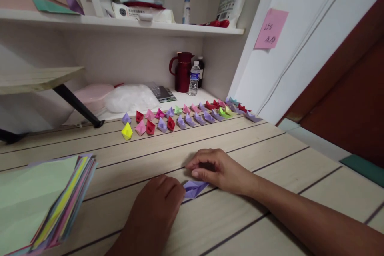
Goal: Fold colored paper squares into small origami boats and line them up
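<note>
A partly folded purple paper piece (194,188) lies on the pale wooden table (270,156) between my two hands. My left hand (160,204) presses down on its left end with curled fingers. My right hand (216,170) arches over its right side, thumb and fingertips pinching the paper. Most of the piece is hidden under the hands. Beyond them, two rows of finished paper boats (183,119) in purple, red, pink, green and yellow line the table's far edge.
A stack of coloured paper sheets (39,204) sits at the left front. On the counter behind stand a dark red jug (182,71), a water bottle (194,78) and a white plastic bag (130,98). A shelf (120,24) holds boxes. A pink note (271,28) sticks to the white panel at right.
</note>
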Demonstrator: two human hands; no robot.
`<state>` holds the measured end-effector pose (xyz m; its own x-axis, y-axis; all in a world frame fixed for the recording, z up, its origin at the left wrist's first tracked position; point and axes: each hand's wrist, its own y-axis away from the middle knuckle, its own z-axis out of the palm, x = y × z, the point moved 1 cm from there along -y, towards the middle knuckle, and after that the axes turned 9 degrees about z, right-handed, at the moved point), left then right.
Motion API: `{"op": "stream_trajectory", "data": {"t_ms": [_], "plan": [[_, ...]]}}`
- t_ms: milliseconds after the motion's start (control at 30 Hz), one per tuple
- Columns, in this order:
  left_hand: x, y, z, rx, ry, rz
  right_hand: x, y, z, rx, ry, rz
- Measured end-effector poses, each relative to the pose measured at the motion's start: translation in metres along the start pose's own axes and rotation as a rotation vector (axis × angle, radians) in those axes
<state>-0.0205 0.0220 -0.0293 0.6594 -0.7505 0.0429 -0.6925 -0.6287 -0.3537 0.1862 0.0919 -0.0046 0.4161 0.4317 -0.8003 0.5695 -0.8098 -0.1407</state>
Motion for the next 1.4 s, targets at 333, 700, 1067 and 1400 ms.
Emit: {"op": "stream_trajectory", "data": {"t_ms": [333,700,1067,1400], "plan": [[-0.002,0.004,0.006,0.079,0.022,0.055,0.004,-0.002,-0.001,-0.059,0.045,-0.081],[0.0,0.003,0.005,0.09,0.029,0.106,-0.007,0.0,-0.003,-0.108,0.172,-0.213],[0.003,-0.001,0.004,0.097,0.056,0.115,-0.009,0.002,0.002,-0.063,0.302,-0.253],[0.002,0.0,0.006,0.074,0.028,0.135,-0.01,0.005,0.006,-0.045,0.433,-0.277]]}}
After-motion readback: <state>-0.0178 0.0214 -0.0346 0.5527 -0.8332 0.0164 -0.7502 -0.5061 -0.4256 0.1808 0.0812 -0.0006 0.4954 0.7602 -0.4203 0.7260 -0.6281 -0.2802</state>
